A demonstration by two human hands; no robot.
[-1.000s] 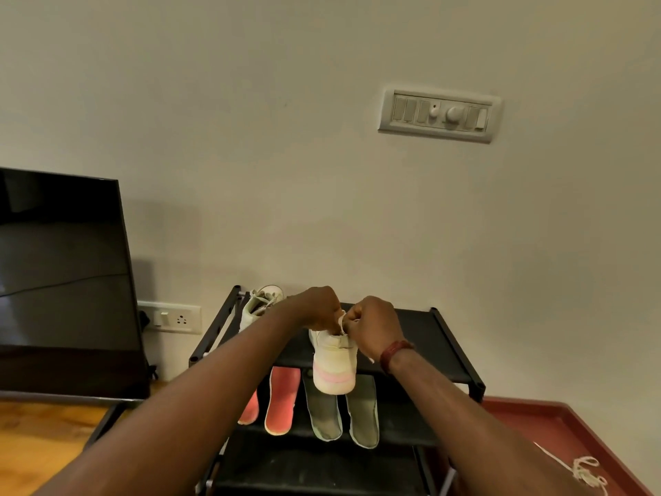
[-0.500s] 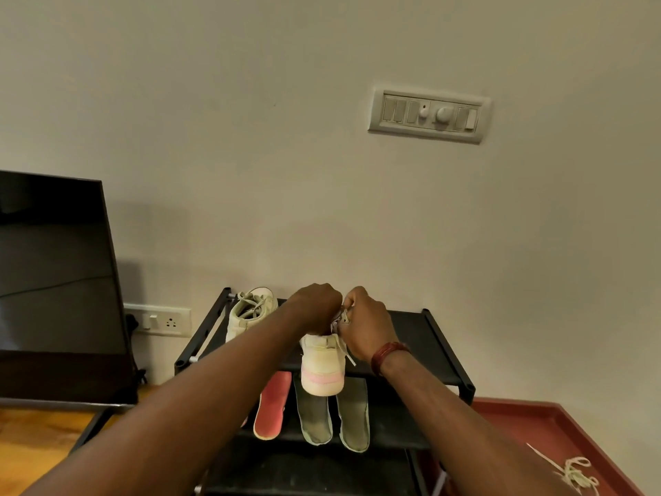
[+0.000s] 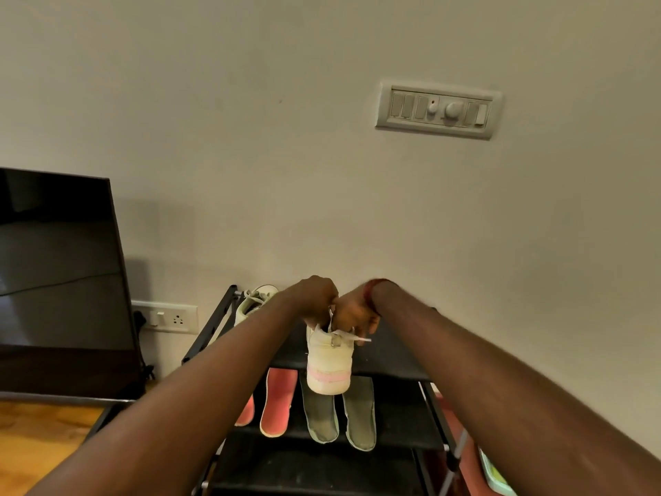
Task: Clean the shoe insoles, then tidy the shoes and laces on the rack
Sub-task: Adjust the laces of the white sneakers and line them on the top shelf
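A white shoe (image 3: pixel 329 363) with a pink stripe hangs in front of the top shelf of the rack (image 3: pixel 393 356). The left hand (image 3: pixel 316 298) and the right hand (image 3: pixel 354 316) both have curled fingers, pinching its lace (image 3: pixel 359 339) at the shoe's opening. Insoles (image 3: pixel 277 402) lie on the rack's middle shelf.

A white sneaker (image 3: pixel 329 366) with a pink stripe is held up at the front edge of the black rack's (image 3: pixel 393 359) top shelf. Its white lace (image 3: pixel 357 339) sticks out loose at the collar. A second pale sneaker (image 3: pixel 252 302) stands at that shelf's back left corner. Two pink insoles (image 3: pixel 277 402) and two grey-green insoles (image 3: pixel 322 413) lie side by side on the shelf below.
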